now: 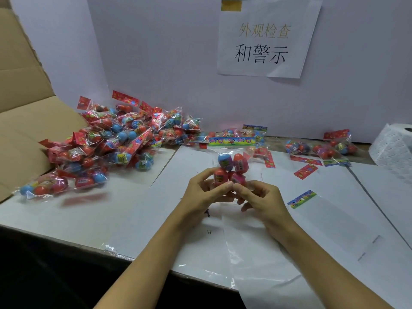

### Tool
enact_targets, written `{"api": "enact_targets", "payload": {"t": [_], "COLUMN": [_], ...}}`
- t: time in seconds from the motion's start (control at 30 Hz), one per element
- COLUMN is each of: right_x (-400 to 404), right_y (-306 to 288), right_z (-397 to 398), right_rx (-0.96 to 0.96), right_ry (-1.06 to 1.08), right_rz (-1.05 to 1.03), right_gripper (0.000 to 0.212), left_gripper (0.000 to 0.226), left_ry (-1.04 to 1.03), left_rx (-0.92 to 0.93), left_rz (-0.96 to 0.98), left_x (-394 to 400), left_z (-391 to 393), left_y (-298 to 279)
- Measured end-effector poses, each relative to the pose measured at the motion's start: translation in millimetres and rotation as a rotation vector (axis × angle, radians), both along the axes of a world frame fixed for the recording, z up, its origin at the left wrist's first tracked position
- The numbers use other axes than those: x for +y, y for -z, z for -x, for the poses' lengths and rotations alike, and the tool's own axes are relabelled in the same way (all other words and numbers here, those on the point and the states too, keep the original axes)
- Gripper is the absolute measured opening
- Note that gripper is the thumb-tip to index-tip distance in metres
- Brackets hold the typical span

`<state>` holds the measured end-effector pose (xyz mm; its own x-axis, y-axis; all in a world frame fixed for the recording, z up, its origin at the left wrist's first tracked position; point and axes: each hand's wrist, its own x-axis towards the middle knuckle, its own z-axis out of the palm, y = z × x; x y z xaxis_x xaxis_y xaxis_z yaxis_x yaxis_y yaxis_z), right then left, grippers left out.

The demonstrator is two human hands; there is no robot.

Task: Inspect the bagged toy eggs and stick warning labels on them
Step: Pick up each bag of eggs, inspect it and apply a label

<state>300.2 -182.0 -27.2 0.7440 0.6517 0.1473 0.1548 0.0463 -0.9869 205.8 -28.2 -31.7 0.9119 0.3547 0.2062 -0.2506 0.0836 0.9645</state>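
Note:
A clear bag of toy eggs stands upright above the middle of the table, with a colourful header card on top and red, pink and blue eggs inside. My left hand and my right hand hold its lower end from both sides, fingers curled round the bottom eggs. A large pile of bagged eggs lies at the left. A few more bags lie at the back right. A white roll of labels stands at the far right edge.
An open cardboard box sits at the left beside the pile. An empty clear bag with a colourful header lies right of my hands. A paper sign hangs on the white back wall. White sheets cover the table.

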Motion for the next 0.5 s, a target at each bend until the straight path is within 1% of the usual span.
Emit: {"api": "enact_targets", "payload": {"t": [0.07, 0.1, 0.2, 0.37, 0.5], "right_x": [0.8, 1.8, 5.1, 4.4, 2.8], "right_y": [0.4, 1.1, 3.0, -0.3, -4.1], "right_z": [-0.1, -0.1, -0.3, -2.4, -0.7], "right_rx": [0.038, 0.049, 0.059, 0.071, 0.093], "right_ry": [-0.005, -0.002, 0.022, -0.004, -0.057], "right_rz": [-0.045, -0.059, -0.094, -0.145, -0.178], "right_gripper": [0.036, 0.04, 0.05, 0.036, 0.038], "left_gripper": [0.045, 0.044, 0.034, 0.037, 0.031], "left_ry": [-0.005, -0.013, -0.035, -0.01, 0.045], "left_rx": [0.001, 0.003, -0.001, 0.013, -0.002], "left_rz": [0.002, 0.001, -0.009, -0.013, 0.028], "left_x": [-0.4, -0.4, 1.7, 6.8, 10.5], "left_z": [-0.6, -0.7, -1.1, 0.4, 3.3], "left_y": [-0.3, -0.2, 0.9, -3.5, -6.9]}}
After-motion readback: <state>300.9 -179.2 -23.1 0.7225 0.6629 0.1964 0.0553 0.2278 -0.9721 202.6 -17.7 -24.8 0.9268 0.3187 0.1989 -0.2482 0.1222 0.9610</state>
